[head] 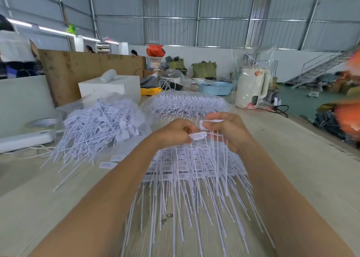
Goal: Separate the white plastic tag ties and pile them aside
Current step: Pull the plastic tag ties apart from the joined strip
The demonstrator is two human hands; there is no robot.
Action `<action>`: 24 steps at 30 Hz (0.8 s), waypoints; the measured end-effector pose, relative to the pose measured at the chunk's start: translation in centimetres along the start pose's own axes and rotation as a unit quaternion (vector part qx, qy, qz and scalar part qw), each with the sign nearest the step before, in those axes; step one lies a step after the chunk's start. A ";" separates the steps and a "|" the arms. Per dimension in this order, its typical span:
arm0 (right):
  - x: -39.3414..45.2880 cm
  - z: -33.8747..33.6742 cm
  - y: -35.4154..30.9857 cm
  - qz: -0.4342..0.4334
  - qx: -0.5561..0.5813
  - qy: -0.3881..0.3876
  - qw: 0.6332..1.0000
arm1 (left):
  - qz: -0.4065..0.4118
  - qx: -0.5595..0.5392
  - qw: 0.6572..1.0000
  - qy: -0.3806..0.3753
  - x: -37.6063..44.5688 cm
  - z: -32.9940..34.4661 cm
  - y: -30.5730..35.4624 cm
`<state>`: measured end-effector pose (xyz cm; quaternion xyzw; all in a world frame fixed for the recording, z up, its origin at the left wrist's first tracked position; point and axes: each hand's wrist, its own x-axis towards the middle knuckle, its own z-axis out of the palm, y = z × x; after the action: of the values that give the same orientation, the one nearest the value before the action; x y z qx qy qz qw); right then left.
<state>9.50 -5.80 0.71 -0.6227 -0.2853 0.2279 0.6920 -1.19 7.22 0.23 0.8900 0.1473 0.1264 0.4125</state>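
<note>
Nothing is reading clearly here. Dark print is showing on the tag ties (pixel 187 165) mid-bench, blurring past legibility.

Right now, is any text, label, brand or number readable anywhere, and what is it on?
None can be quoted.
Joined tag sheets under the hands: dark printed rows, too blurred to read.
Loose tie pile: tags carry faint print, too small.
White kettle: red mark, unreadable.

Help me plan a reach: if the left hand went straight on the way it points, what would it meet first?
Probably the right hand. The left hand, pinching a tag, points right and slightly away, and the two nearly touch. Depth is unclear from one view.
</note>
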 end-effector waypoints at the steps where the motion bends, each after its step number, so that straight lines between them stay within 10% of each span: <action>1: -0.1 0.6 0.2 -0.003 -0.024 0.005 1.000 | 0.008 -0.010 1.000 0.012 0.0 0.0 0.1; 12: 0.0 1.1 1.6 0.027 -0.018 -0.021 0.999 | 0.052 0.006 0.992 0.113 0.1 0.3 0.3; 24: -0.7 2.0 1.0 -0.155 -0.074 -0.009 0.985 | -0.016 0.046 0.997 0.052 -0.1 -0.9 2.1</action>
<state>7.72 -4.70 -0.21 -0.6182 -0.4005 0.1021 0.6686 -1.29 6.46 2.39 0.8979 0.1878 0.1590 0.3650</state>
